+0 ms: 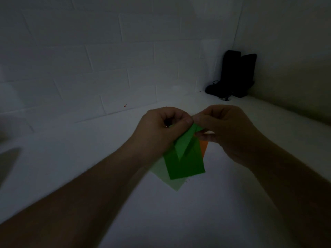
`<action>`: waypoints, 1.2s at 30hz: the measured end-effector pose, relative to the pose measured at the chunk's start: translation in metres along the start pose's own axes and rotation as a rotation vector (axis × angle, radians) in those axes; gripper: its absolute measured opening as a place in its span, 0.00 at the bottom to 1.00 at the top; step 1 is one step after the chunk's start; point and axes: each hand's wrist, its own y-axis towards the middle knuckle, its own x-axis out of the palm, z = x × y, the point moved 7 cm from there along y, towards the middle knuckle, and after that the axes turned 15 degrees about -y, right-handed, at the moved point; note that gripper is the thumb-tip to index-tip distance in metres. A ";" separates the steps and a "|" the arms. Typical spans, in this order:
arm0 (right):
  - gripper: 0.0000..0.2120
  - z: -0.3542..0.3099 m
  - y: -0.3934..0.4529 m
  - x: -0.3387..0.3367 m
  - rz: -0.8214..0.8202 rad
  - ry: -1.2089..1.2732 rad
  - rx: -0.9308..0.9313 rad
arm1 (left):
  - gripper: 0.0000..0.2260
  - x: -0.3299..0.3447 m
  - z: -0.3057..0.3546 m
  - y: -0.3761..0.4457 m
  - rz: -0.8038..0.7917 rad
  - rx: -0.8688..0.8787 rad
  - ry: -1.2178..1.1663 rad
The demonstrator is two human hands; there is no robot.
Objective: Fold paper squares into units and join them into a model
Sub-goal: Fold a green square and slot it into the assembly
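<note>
A partly folded green paper (185, 161) hangs in the air at the centre of the dim view. My left hand (161, 129) pinches its upper left part, fingers curled. My right hand (227, 129) pinches the top right corner, close against the left thumb. A folded flap runs down the middle of the green paper. Below it, a pale green sheet (172, 179) lies on the white surface, partly covered. An orange sheet (204, 146) shows at the right edge of the green paper, mostly hidden by my right hand.
The white surface (125, 149) meets a white block wall (89, 59) at the back. A black bag (232, 76) stands in the far right corner against the wall. A dark shape (9, 163) sits at the left edge.
</note>
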 end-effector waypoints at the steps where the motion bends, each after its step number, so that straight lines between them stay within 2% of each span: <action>1: 0.08 0.000 0.000 0.001 -0.006 0.002 0.010 | 0.05 0.000 -0.001 0.000 0.005 -0.006 -0.014; 11: 0.09 -0.002 -0.001 0.003 0.010 -0.079 -0.036 | 0.07 0.001 -0.008 -0.001 0.047 -0.128 -0.203; 15: 0.08 -0.002 -0.001 0.004 -0.010 -0.066 -0.035 | 0.07 0.000 -0.009 -0.001 0.050 -0.140 -0.217; 28: 0.09 -0.003 0.002 -0.007 0.068 0.045 -0.029 | 0.07 -0.004 -0.010 0.002 0.084 -0.176 -0.266; 36: 0.09 -0.004 0.001 -0.008 0.072 0.072 -0.012 | 0.10 -0.007 -0.005 0.002 0.059 -0.166 -0.210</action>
